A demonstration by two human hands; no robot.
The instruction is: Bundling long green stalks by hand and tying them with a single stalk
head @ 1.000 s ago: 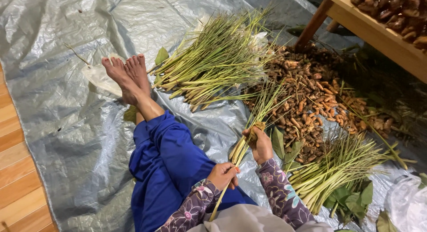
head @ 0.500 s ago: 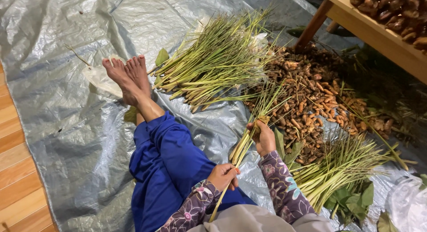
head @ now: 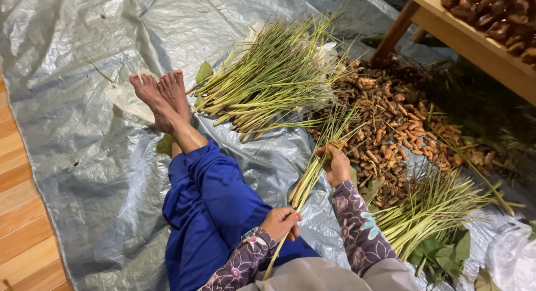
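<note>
1. A small bundle of lemongrass stalks [head: 312, 168] slants across the lap; the left hand [head: 282, 223] is closed around its lower end, the right hand [head: 339, 165] pinches it higher up.
2. A big lemongrass pile [head: 273, 79] lies at 12 o'clock, a smaller one [head: 430, 210] at 3 o'clock, so much looks unhandled.
3. Turmeric roots [head: 391, 123] cover the grey tarpaulin [head: 72, 112] over a wooden floor [head: 22, 224].

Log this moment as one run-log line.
left hand: grips base of thin green lemongrass-like stalk bundle | right hand: grips bundle higher up | nearby: brown root pile, crinkled silver plastic tarp
</note>
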